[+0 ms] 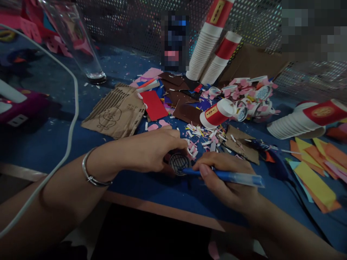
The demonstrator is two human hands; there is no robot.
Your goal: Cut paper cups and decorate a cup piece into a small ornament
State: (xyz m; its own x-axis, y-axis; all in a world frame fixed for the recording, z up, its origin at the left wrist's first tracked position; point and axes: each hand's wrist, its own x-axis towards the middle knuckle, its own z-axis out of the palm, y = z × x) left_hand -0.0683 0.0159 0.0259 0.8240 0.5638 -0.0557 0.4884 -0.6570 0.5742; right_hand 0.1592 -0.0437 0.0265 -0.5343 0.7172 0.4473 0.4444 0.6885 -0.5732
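My left hand (pixel 151 150), with a silver bangle on its wrist, is closed around a small round paper piece (pixel 179 164). Dark crossing lines mark the pale round face of that piece, and its sides are mostly hidden by my fingers. In my right hand (pixel 227 177) is a blue pen (pixel 226 176), gripped near its front, with its clear end pointing right. The pen's tip meets the lined face. Just beyond my hands lie white, pink and yellow paper scraps (pixel 203 133) and a red-and-white paper cup (pixel 217 113) on its side.
Tall stacks of paper cups (pixel 204 47) lean at the back. Pink-trimmed cup pieces (pixel 252 94) are piled right of them. A glue gun (pixel 273 155) and coloured paper strips (pixel 314 180) lie right. Left are corrugated cardboard (pixel 116 112), a glass vase (pixel 81 47) and a white cable (pixel 76 97).
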